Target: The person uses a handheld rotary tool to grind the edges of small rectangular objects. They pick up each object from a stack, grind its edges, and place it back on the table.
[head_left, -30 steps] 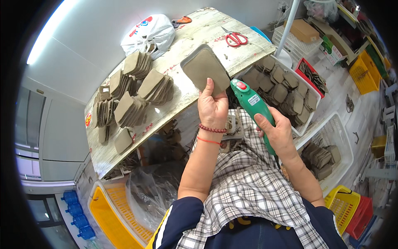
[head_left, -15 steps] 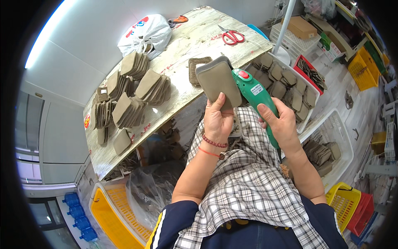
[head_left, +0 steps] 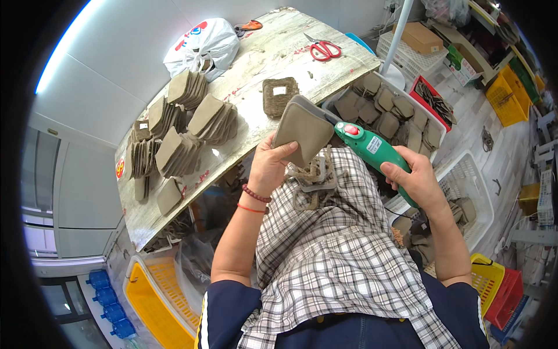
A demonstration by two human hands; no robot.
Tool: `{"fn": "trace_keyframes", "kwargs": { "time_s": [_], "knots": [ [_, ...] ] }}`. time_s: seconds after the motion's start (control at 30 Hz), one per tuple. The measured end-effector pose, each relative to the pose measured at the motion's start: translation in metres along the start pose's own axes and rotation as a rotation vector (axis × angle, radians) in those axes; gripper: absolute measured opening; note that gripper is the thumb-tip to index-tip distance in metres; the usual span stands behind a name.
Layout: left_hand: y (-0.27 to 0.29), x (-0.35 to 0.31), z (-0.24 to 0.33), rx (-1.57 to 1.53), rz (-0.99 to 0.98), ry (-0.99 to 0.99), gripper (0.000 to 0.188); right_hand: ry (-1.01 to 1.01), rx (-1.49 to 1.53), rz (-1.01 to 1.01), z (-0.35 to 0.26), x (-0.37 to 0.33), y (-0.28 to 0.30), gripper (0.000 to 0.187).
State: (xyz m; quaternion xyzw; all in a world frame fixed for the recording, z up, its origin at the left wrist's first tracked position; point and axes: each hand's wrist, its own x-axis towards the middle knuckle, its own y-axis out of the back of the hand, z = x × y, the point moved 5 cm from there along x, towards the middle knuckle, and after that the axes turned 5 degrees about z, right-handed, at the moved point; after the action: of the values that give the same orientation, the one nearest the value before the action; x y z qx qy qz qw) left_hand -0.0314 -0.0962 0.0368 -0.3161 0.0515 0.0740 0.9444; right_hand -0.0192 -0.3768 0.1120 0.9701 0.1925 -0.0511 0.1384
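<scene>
Left hand (head_left: 268, 166) fingers clamp the grey-brown felt pad (head_left: 303, 129); right hand (head_left: 414, 179) wraps the green electric cutter (head_left: 375, 150) — blade near fingertips, a slip could nick them.

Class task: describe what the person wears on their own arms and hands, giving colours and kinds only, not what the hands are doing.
Both forearms are bare, with no gloves on the left hand or the right hand. The left wrist carries two bracelets: a dark red beaded one and a thin red band below it. Short dark navy sleeves cover the upper arms.
</scene>
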Motion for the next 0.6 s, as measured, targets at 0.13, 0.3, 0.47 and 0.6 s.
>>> {"fn": "trace_keyframes", "kwargs": {
  "time_s": [0.13, 0.3, 0.47, 0.6],
  "knots": [
    [0.004, -0.001, 0.005, 0.116, -0.034, 0.045, 0.037, 0.073, -0.129, 0.019, 0.006, -0.007, 0.003, 0.041],
    [-0.003, -0.01, -0.001, 0.152, -0.002, 0.139, 0.039, 0.075, -0.099, 0.061, 0.01, -0.011, -0.007, 0.042],
    [-0.008, -0.017, -0.013, 0.128, 0.023, 0.212, 0.04, 0.092, -0.075, 0.069, 0.014, -0.005, -0.016, 0.042],
    [-0.008, -0.021, -0.013, 0.146, -0.002, 0.252, 0.037, 0.013, 0.033, 0.016, 0.011, -0.002, -0.019, 0.042]
  ]
}}
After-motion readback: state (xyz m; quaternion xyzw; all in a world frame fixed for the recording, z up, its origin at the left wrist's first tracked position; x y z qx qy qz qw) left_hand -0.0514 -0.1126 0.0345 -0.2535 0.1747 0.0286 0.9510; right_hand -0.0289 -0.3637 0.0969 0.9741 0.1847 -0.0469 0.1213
